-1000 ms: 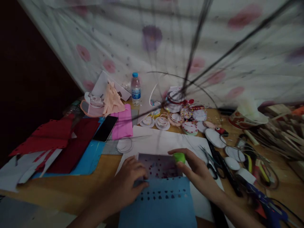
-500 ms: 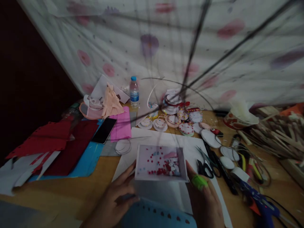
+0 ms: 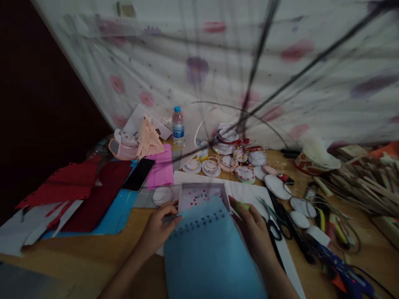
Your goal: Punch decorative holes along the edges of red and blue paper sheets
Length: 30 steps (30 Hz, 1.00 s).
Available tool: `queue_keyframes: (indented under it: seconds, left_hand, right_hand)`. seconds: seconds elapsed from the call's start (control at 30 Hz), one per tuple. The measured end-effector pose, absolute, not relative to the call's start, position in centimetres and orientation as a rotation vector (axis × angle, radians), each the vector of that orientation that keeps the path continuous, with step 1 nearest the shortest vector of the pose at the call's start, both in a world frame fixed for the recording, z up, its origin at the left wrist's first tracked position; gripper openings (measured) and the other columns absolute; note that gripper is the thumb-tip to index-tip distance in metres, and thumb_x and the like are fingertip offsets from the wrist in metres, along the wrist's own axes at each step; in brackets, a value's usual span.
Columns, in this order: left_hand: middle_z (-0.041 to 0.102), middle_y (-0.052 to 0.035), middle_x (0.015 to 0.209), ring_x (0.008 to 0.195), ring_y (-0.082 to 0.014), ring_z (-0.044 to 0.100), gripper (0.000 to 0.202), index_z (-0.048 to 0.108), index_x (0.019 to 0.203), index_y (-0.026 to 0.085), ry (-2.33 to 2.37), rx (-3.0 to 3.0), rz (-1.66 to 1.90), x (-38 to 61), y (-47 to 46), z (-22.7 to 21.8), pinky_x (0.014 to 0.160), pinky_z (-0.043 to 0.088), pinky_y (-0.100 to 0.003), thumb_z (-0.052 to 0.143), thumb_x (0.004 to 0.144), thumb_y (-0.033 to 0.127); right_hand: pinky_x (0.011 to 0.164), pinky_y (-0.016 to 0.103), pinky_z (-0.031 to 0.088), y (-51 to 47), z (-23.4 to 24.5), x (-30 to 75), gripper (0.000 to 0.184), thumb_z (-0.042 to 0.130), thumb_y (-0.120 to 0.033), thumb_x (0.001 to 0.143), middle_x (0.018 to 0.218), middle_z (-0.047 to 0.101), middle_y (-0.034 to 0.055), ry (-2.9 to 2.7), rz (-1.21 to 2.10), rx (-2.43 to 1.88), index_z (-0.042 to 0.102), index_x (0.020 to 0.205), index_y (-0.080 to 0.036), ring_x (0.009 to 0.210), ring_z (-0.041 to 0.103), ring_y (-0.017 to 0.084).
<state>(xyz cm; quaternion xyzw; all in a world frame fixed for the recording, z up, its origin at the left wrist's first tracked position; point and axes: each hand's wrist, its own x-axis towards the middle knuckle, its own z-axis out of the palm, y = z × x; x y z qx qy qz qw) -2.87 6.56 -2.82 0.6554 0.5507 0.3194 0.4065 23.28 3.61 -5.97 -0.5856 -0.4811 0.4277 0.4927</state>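
An open white box (image 3: 204, 187) with small red dots inside is between my hands, over a white sheet (image 3: 249, 191). My left hand (image 3: 162, 224) is closed at its left wall, thumb near the corner of a blue sheet (image 3: 208, 253). My right hand (image 3: 251, 220), with something bright green on a finger, is closed around the right side. The blue sheet has a row of punched holes and covers the front of the box, hiding part of its contents.
Scissors (image 3: 274, 224), a blue glue gun (image 3: 343, 265) and pliers (image 3: 338, 232) are at the right. Small decorated paper hats (image 3: 229, 162) and a water bottle (image 3: 178, 126) stand behind. A phone (image 3: 139, 174) and red sheets (image 3: 64, 182) lie left.
The box has moved away from me and slightly left, with both hands. The blue sheet has come up from below and now overlaps the front of the box.
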Motion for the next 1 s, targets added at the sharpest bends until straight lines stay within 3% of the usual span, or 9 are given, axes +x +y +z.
queue_keyframes:
  seconds: [0.1, 0.2, 0.37, 0.53, 0.77, 1.0]
  left_hand:
    - [0.065, -0.0016, 0.08, 0.08, -0.0206, 0.061, 0.012, 0.059, 0.076, 0.021, 1.45, 1.654, 0.764, -3.6, 6.8, -2.2, 0.076, 0.048, -0.032, 0.057, 0.08, 0.033]
    - [0.059, 0.0013, 0.072, 0.073, -0.0182, 0.058, 0.015, 0.058, 0.075, 0.02, 1.433, 1.642, 0.71, -4.4, 6.5, -1.8, 0.067, 0.046, -0.027, 0.056, 0.082, 0.034]
    - [0.054, 0.0034, 0.067, 0.064, -0.0151, 0.055, 0.021, 0.058, 0.076, 0.02, 1.365, 1.501, 0.613, -4.7, 5.8, -1.0, 0.057, 0.042, -0.023, 0.054, 0.083, 0.039]
    - [0.053, 0.0046, 0.065, 0.059, -0.0138, 0.052, 0.024, 0.057, 0.078, 0.021, 1.36, 1.373, 0.583, -4.8, 5.0, -1.1, 0.054, 0.039, -0.022, 0.056, 0.081, 0.044]
    - [0.053, 0.0048, 0.068, 0.064, -0.0142, 0.051, 0.023, 0.057, 0.082, 0.021, 1.366, 1.32, 0.627, -4.9, 4.0, -2.5, 0.057, 0.039, -0.022, 0.057, 0.082, 0.044]
    - [0.049, 0.0059, 0.065, 0.058, -0.0122, 0.046, 0.023, 0.055, 0.081, 0.021, 1.378, 1.286, 0.63, -4.9, 3.4, -1.8, 0.053, 0.036, -0.021, 0.058, 0.081, 0.043]
  right_hand:
    - [0.085, 0.039, 0.052, 3.4, -5.9, 25.4, 0.026, 0.044, -0.045, 0.091, 0.111, 0.067, 0.0103, -1.069, 0.951, -1.495, 0.052, 0.094, -0.021, 0.1, 0.064, 0.024]
    - [0.072, 0.035, 0.054, 2.5, -6.0, 26.8, 0.025, 0.061, -0.044, 0.08, 0.09, 0.069, 0.0064, -1.137, 0.908, -1.59, 0.054, 0.088, -0.021, 0.08, 0.066, 0.022]
    - [0.056, 0.033, 0.049, 1.8, -7.3, 26.4, 0.025, 0.064, -0.035, 0.074, 0.071, 0.062, 0.0012, -1.358, 0.827, -1.729, 0.056, 0.093, -0.021, 0.06, 0.058, 0.021]
    - [0.07, 0.038, 0.05, 2.2, -8.4, 26.7, 0.024, 0.059, -0.029, 0.077, 0.085, 0.064, 0.0053, -1.531, 0.694, -1.789, 0.055, 0.1, -0.02, 0.073, 0.061, 0.023]
    - [0.081, 0.045, 0.05, 2.8, -9.0, 28.9, 0.032, 0.052, -0.032, 0.083, 0.107, 0.059, 0.0133, -1.647, 0.497, -1.774, 0.052, 0.112, -0.018, 0.088, 0.061, 0.026]
    - [0.102, 0.049, 0.036, 1.8, -7.5, 26.7, 0.026, 0.049, -0.033, 0.088, 0.124, 0.053, 0.0125, -1.691, 0.394, -1.641, 0.054, 0.111, -0.022, 0.118, 0.048, 0.028]
